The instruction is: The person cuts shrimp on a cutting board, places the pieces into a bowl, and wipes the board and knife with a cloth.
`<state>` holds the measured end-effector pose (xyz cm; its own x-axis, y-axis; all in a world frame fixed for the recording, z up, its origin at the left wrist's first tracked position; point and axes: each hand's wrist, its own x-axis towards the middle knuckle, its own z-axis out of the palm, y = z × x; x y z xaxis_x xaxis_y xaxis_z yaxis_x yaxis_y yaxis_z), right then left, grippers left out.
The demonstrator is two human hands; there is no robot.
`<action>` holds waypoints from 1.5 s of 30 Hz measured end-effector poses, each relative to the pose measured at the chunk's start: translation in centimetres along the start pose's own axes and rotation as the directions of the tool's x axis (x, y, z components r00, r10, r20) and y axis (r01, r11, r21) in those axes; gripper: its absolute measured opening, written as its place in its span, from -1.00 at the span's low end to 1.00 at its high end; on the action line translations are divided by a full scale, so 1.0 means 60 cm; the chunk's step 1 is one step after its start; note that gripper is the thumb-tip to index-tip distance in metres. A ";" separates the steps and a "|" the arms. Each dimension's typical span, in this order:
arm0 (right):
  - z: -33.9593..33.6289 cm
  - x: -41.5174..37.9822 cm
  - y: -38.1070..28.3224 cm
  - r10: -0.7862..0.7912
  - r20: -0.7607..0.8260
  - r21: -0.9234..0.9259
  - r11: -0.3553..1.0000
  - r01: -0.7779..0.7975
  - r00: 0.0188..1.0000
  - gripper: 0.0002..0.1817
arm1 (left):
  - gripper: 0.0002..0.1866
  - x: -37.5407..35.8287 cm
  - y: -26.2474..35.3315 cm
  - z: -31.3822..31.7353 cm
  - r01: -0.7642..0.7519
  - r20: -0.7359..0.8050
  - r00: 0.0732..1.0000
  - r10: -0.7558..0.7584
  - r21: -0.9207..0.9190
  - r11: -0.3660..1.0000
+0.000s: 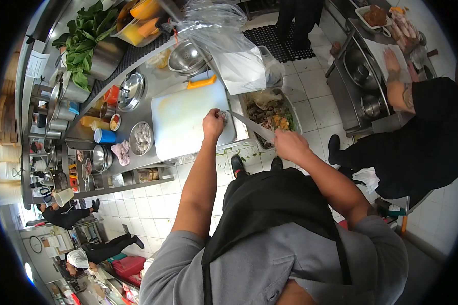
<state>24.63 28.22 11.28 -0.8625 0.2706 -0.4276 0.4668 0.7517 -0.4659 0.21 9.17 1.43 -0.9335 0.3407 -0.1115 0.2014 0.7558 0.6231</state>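
My right hand [291, 146] is wrapped round the handle of a large kitchen knife [253, 126]. Its blade points left, passing over the near rim of a scrap bin [296, 109], with the tip close to my left hand [213, 125]. The fingers of that hand are closed on a small pale, greyish piece of food [224, 118], too small to name, at the right side of a white cutting board [180, 119]. A metal bowl [141, 138] of pale pieces stands left of the board. At the board's far edge lies a yellow-handled tool [202, 82].
Left of the bowl are a pink cloth [121, 152] and a blue container [105, 135]. A shelf with leafy greens [89, 38] overhangs the counter. Plastic bags [208, 23] hang at the back. A co-worker [417, 132] stands at the right-hand counter.
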 end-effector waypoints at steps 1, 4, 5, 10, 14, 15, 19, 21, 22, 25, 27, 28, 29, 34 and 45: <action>-0.003 -0.001 -0.001 0.003 -0.001 0.001 1.000 -0.003 1.000 -0.67 | -0.66 0.001 -0.001 0.001 -0.003 -0.003 1.000 0.003 0.004 1.000; -0.006 -0.002 -0.006 -0.028 -0.010 -0.007 1.000 0.028 1.000 -0.67 | -0.65 0.002 0.001 0.002 0.006 0.003 1.000 -0.006 0.001 1.000; -0.005 -0.002 -0.006 -0.023 -0.005 -0.017 1.000 0.023 1.000 -0.67 | -0.65 0.002 0.002 0.002 0.013 0.007 1.000 -0.013 -0.003 1.000; 0.021 0.010 0.010 -0.053 -0.012 -0.112 0.992 0.052 0.999 -0.66 | -0.60 0.010 -0.010 0.012 -0.035 -0.045 0.998 0.037 0.036 0.999; 0.006 -0.002 0.004 -0.032 -0.005 -0.022 0.999 0.032 0.999 -0.71 | -0.58 0.015 0.001 0.016 -0.017 -0.039 0.999 0.023 0.140 0.990; 0.006 -0.004 0.006 -0.039 -0.028 -0.026 0.999 0.038 0.999 -0.69 | -0.59 0.017 0.007 0.016 -0.012 -0.022 1.000 0.015 0.130 0.991; 0.011 0.002 0.006 -0.078 -0.067 -0.049 0.996 0.075 0.995 -0.65 | -0.61 0.022 0.003 0.014 0.017 -0.002 1.000 -0.017 0.121 0.992; 0.013 0.001 0.005 -0.082 -0.066 -0.042 0.996 0.079 0.994 -0.65 | -0.61 0.024 -0.005 0.018 0.003 -0.018 1.000 -0.002 0.105 0.994; 0.013 0.001 0.004 -0.091 -0.075 -0.050 0.995 0.088 0.993 -0.66 | -0.61 0.024 -0.009 0.021 -0.012 -0.032 0.999 0.015 0.087 0.996; 0.018 0.001 0.004 -0.101 -0.079 -0.063 0.993 0.096 0.992 -0.68 | -0.64 0.017 -0.004 0.018 -0.040 -0.048 0.998 0.045 0.101 0.994; 0.024 0.008 0.007 -0.081 -0.060 -0.060 0.995 0.078 0.995 -0.69 | -0.67 0.010 0.010 0.016 -0.022 -0.059 0.998 0.030 0.145 0.989; 0.024 0.009 0.007 -0.086 -0.065 -0.064 0.995 0.082 0.994 -0.69 | -0.69 0.011 0.018 0.019 -0.002 -0.071 0.997 0.015 0.169 0.986; 0.024 0.008 0.007 -0.089 -0.071 -0.068 0.994 0.085 0.993 -0.70 | -0.70 0.011 0.025 0.021 0.015 -0.081 0.997 0.001 0.194 0.981; 0.031 0.012 0.008 -0.090 -0.092 -0.079 0.993 0.083 0.992 -0.72 | -0.64 0.007 0.054 0.005 0.152 -0.042 0.988 -0.148 0.145 0.978; 0.019 0.006 -0.002 -0.079 -0.043 -0.061 0.995 0.077 0.996 -0.74 | -0.62 0.016 -0.089 -0.026 0.297 0.044 0.950 -0.310 -0.445 0.845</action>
<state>24.50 27.57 10.31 -0.9045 0.2360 -0.3553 0.3866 0.8055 -0.4491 -2.24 4.58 -0.80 -0.9359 0.1136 -0.3335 -0.2389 0.4910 0.8377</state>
